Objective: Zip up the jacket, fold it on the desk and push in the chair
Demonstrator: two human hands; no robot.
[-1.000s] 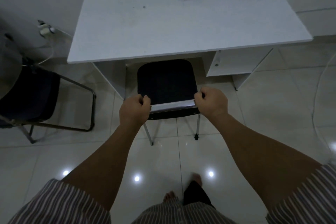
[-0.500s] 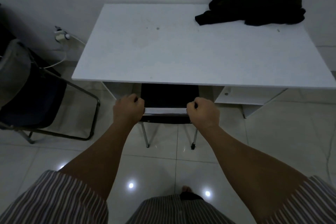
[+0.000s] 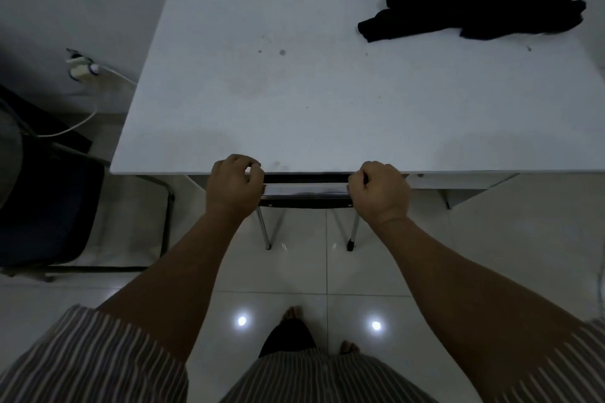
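White desk [image 3: 327, 108]: black jacket [image 3: 484, 0] crumpled, far right corner.

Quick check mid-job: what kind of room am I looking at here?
Probably a plain room in a home, used as a study corner: a white desk against a bare wall, a chair gripped by both hands, a folding chair beside it, glossy floor tiles.
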